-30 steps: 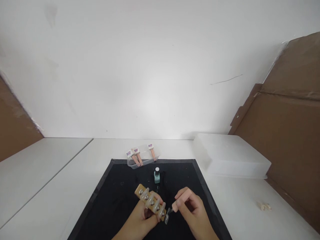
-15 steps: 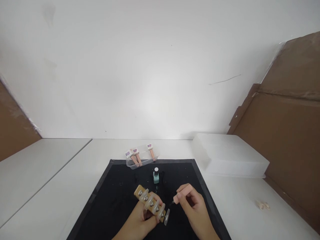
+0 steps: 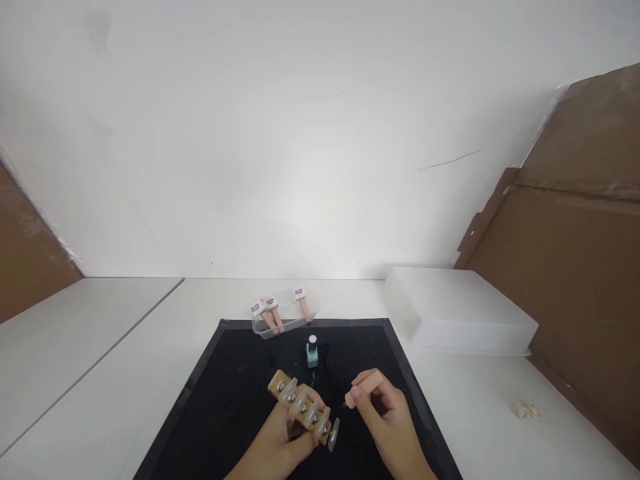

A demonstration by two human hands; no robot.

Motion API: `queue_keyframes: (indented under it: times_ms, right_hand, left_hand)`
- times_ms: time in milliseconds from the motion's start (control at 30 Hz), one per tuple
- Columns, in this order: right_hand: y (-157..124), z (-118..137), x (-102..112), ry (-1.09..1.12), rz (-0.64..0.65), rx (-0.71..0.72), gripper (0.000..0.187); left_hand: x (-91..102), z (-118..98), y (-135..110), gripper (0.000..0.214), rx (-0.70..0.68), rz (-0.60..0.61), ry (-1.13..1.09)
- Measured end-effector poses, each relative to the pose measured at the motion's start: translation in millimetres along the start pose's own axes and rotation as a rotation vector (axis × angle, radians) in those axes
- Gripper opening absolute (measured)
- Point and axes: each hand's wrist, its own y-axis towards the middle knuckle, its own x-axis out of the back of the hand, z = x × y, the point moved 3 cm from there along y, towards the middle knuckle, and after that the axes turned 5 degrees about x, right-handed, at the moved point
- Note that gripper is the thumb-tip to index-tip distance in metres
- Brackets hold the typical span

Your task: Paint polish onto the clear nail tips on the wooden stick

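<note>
1. The right hand (image 3: 383, 417) is drawing off from the endmost clear nail tip (image 3: 334, 435); against a second ago, its brush (image 3: 345, 404) is no longer touching that tip but hanging just apart.
2. Thumb and fingers are pinching the pink handle (image 3: 365, 389) firmly, brush end slanting down and leftward.
3. The left hand (image 3: 283, 440) is gripping a wooden strip (image 3: 289, 402), its silver knobs and clear tips facing up, tilting from the far left toward the near right above the mat's near half.
4. A teal bottle (image 3: 313, 356) is standing on the black mat (image 3: 235, 373), near the middle of its far edge.
5. A clear tray (image 3: 295, 324) is straddling that edge, left of middle, carrying pink labelled pieces (image 3: 303, 307).
6. A white box (image 3: 475, 313) is sitting beyond the mat's far right corner.
</note>
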Motion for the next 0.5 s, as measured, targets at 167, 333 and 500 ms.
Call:
queue_keyframes:
  times_ms: [167, 333, 500]
  right_hand:
    - [-6.4, 1.6, -6.3, 0.077, 0.096, 0.082, 0.028]
    - [-7.3, 3.8, -8.4, 0.045, 0.144, 0.080, 0.028]
    - [-1.3, 0.6, 0.0, -0.039, 0.023, 0.003, 0.029]
  left_hand:
    - [-2.0, -4.8, 0.6, 0.033, 0.011, 0.001, -0.005]
    - [-3.4, -8.0, 0.6, 0.033, 0.024, -0.012, -0.013]
    - [-1.4, -2.4, 0.3, 0.036, 0.004, 0.011, 0.011]
